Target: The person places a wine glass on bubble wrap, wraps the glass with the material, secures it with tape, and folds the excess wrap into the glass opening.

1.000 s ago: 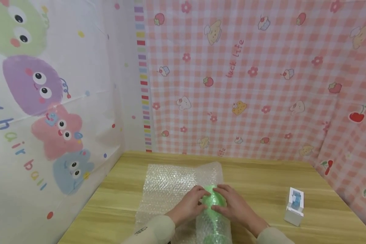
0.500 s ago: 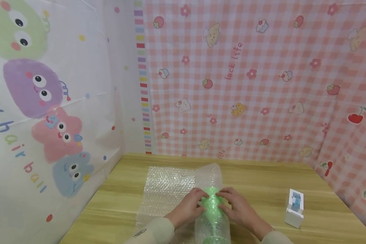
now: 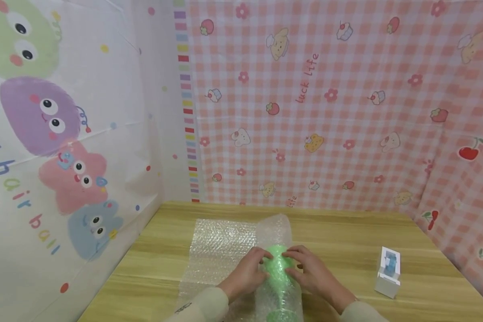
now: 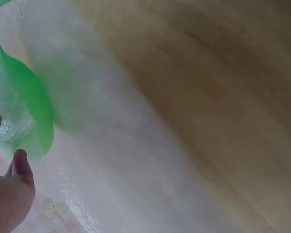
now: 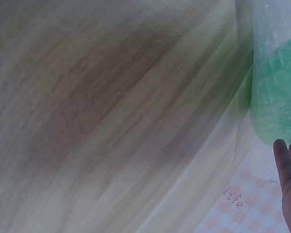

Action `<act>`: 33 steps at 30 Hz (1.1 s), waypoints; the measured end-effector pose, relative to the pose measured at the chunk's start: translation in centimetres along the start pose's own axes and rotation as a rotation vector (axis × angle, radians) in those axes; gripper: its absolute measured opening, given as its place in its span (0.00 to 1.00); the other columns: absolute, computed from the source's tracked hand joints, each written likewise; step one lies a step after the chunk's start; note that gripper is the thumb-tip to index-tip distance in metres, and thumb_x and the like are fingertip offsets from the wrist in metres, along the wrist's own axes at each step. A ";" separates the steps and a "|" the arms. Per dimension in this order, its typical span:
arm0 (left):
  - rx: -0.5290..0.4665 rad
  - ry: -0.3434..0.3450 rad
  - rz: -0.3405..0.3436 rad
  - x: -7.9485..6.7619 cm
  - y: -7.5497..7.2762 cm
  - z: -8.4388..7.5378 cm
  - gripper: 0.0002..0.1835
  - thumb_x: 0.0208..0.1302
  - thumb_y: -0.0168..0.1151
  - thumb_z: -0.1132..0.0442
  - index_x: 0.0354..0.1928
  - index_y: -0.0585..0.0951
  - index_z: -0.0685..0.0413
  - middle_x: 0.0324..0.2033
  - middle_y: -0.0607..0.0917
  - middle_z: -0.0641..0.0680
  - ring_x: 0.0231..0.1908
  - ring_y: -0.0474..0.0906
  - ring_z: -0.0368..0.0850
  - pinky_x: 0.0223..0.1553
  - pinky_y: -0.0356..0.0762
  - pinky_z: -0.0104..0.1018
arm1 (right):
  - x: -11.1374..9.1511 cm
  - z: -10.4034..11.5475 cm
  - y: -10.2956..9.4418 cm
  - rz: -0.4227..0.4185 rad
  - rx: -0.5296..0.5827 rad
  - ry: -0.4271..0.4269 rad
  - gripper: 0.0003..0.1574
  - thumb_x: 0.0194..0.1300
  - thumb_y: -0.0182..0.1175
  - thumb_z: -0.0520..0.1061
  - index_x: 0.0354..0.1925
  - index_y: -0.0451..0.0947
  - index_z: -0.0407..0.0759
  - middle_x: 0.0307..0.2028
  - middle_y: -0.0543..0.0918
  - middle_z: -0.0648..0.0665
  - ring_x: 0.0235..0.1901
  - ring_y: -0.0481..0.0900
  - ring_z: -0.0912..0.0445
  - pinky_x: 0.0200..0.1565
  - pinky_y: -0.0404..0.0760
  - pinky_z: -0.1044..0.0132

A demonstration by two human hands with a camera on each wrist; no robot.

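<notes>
A green goblet [image 3: 277, 269] lies on its side under a layer of bubble wrap [image 3: 221, 243], its bowl toward the back and its foot toward the person. The left hand [image 3: 246, 272] holds the wrapped bowl from the left, fingers bent over it. From the right, the right hand [image 3: 317, 273] curls its fingers and thumb against the same bowl. The left wrist view has the goblet [image 4: 33, 99] with its stem and the fingers of the left hand [image 4: 12, 191] close by. In the right wrist view, fingertips of the right hand [image 5: 288, 177] meet the wrapped bowl [image 5: 281, 92].
A flat stretch of bubble wrap runs out to the left over the wooden table [image 3: 346, 237]. On the right stands a small white box-like holder [image 3: 388, 273] with a light-blue piece in its top. Printed cloths [image 3: 326, 116] hang behind and at both sides.
The right hand shifts slightly off the bowl and then returns to it. The wrapped goblet rolls or slides a little to the left, with both hands staying around it.
</notes>
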State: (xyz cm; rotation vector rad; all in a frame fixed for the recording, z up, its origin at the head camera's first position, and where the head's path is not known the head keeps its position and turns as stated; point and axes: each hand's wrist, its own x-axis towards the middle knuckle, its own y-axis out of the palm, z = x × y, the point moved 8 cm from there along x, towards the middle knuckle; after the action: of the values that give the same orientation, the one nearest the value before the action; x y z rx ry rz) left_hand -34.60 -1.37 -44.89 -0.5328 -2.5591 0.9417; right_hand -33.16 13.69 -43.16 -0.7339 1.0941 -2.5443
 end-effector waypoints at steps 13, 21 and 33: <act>-0.086 -0.082 -0.001 0.0 -0.5 -0.1 0.20 0.62 0.70 0.58 0.54 0.79 0.54 0.52 0.74 0.55 0.46 0.76 0.50 0.41 0.79 0.37 | 0.2 0.2 0.2 0.015 0.025 0.024 0.23 0.66 0.66 0.43 0.58 0.77 0.37 0.56 0.75 0.40 0.55 0.75 0.39 0.48 0.83 0.52; -0.071 -0.064 -0.002 -0.1 -0.8 -0.1 0.26 0.61 0.70 0.59 0.61 0.77 0.55 0.50 0.74 0.56 0.45 0.76 0.51 0.40 0.78 0.37 | 0.4 0.6 0.2 -0.001 0.007 -0.001 0.23 0.65 0.66 0.43 0.57 0.78 0.37 0.56 0.76 0.41 0.55 0.76 0.42 0.48 0.83 0.53; -0.080 -0.041 -0.034 -0.3 -0.6 -0.2 0.25 0.60 0.69 0.63 0.60 0.76 0.59 0.54 0.74 0.59 0.45 0.77 0.54 0.42 0.78 0.38 | -0.3 0.0 -0.3 -0.053 -0.002 0.026 0.18 0.64 0.66 0.39 0.52 0.80 0.38 0.51 0.77 0.43 0.48 0.79 0.43 0.44 0.84 0.53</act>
State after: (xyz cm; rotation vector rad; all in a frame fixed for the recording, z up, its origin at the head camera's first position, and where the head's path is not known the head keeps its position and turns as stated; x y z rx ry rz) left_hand -34.35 -1.82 -44.42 -0.4957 -2.6426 0.8505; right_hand -32.92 14.07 -43.06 -0.7419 1.0990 -2.6042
